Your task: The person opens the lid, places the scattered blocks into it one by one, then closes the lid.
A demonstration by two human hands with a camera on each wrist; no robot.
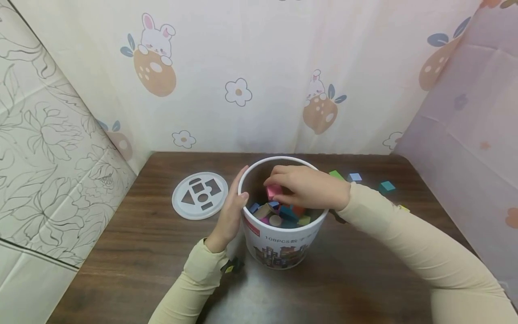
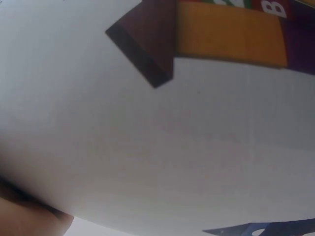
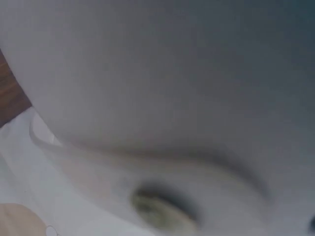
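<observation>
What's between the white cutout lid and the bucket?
The left hand, touching the bucket, plus a narrow strip of bare brown table between that hand and the lid. Shows in the head view.

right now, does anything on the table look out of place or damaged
Mildly odd: a light-blue block and a teal block lie loose on the table, right of the bucket, while many blocks sit inside it. The lid lies off it, leftward. No damage shows.
</observation>
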